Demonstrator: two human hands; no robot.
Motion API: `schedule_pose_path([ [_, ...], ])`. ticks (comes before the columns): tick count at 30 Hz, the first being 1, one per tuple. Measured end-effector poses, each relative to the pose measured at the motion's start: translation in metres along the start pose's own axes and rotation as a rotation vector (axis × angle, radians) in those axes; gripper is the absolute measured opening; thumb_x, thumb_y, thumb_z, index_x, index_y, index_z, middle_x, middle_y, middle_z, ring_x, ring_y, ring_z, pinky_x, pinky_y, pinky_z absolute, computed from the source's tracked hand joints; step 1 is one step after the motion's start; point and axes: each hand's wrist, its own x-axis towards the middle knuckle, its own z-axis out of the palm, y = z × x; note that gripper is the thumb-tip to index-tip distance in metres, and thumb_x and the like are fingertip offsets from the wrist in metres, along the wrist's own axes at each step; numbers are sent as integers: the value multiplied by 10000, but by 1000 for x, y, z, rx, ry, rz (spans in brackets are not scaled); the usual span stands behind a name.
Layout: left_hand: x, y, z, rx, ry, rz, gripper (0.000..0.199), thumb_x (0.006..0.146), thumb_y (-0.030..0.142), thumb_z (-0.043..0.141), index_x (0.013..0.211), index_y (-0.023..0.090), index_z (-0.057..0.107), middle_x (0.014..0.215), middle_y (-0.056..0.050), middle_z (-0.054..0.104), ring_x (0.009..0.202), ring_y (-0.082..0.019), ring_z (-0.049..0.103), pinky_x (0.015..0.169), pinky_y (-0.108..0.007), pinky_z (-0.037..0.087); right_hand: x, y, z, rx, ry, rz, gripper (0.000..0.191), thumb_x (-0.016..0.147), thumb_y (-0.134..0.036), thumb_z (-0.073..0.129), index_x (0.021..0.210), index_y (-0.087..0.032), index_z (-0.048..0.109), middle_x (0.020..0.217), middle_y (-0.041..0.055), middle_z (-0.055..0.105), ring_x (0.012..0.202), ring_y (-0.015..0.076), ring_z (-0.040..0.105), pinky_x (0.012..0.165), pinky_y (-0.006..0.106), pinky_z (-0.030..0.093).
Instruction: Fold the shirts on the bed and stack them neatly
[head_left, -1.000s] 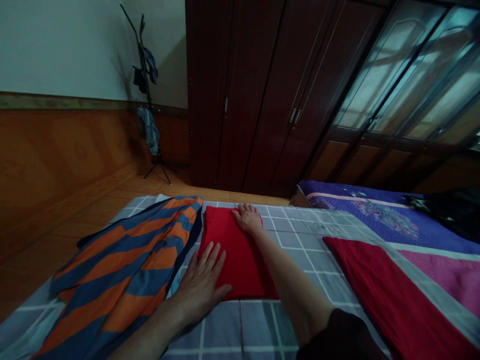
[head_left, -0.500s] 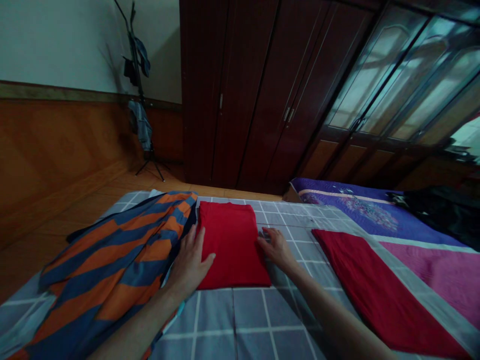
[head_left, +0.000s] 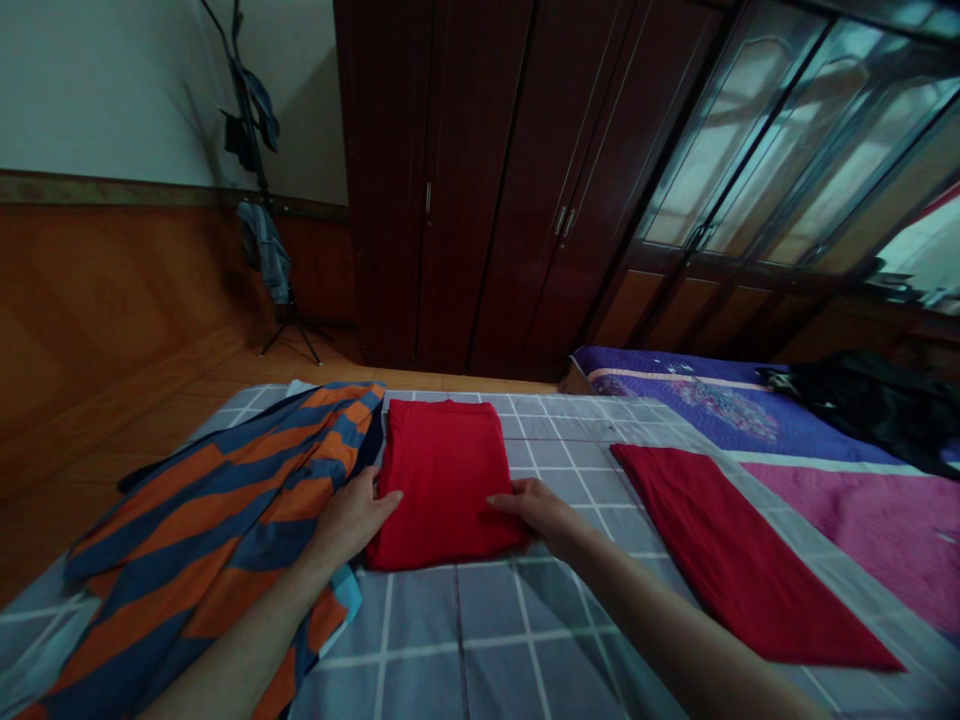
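A folded red cloth (head_left: 446, 470) lies on the grey checked bedding (head_left: 487, 640), its near edge slightly raised. My left hand (head_left: 356, 520) grips its left side, thumb on top and fingers hidden at the edge. On the opposite side, my right hand (head_left: 536, 508) holds the cloth with the thumb on top and the fingers tucked under. An orange and blue striped garment (head_left: 247, 500) is spread out to the left, next to my left forearm. To the right of my right arm lies a long folded dark red cloth (head_left: 750, 560).
A purple and pink bed cover (head_left: 697, 400) with a black garment (head_left: 862, 405) on it lies at the right. Behind the bed stands a dark wooden wardrobe (head_left: 480, 200). A coat stand (head_left: 251, 140) holding clothes is at the back left.
Both hands have closed on the sides of the red cloth; before, their fingers were spread beside and over it. The cloth's near edge has lifted a little. The view has shifted slightly.
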Motion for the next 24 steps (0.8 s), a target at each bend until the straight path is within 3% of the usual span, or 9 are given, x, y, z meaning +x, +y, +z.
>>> schedule_pose_path([
  [5,-7,7,-9,-403,-180,11,291,797,392,522,883,134,627,863,-74,707,864,-237,665,698,-274,476,-13,-12,17,125,20,-62,151,584,-230,615,698,-139,575,540,-9,597,413,100,508,355,192,404],
  [9,-28,22,-17,-788,-475,-66,353,765,467,604,891,137,602,846,-60,699,818,-207,664,632,-248,478,-40,-19,-15,238,20,-117,209,570,-301,665,663,-148,557,510,-23,554,392,98,485,350,206,414],
  [12,-39,28,-15,-832,-627,-118,490,726,538,656,1004,147,554,816,-37,668,668,-162,646,515,-217,434,-61,-7,-46,323,58,-90,255,553,-303,726,691,-133,595,547,-8,589,414,97,503,372,203,418],
  [16,-41,30,-6,-863,-613,-176,628,750,581,628,1194,172,453,863,-43,638,684,-158,657,578,-239,470,-76,31,-53,457,97,-8,299,574,-311,760,769,-125,630,696,36,664,587,138,609,540,235,505],
  [19,-42,31,-2,-902,-605,-173,611,767,555,635,1206,179,437,902,-52,628,708,-155,656,629,-257,491,-79,52,-38,487,189,1,312,577,-339,766,756,-128,622,631,24,637,529,144,587,480,241,479],
  [22,-44,33,-2,-928,-608,-193,597,761,557,645,1176,178,444,891,-54,629,707,-159,656,624,-257,492,-83,52,-32,554,277,-67,255,570,-304,753,684,-134,600,554,1,586,463,123,531,428,228,435],
  [24,-44,34,-1,-924,-587,-205,601,749,573,647,1155,173,455,898,-67,636,726,-173,661,629,-267,500,-91,46,-41,621,295,-133,207,575,-265,737,648,-137,591,532,-12,559,456,106,499,425,215,414],
])
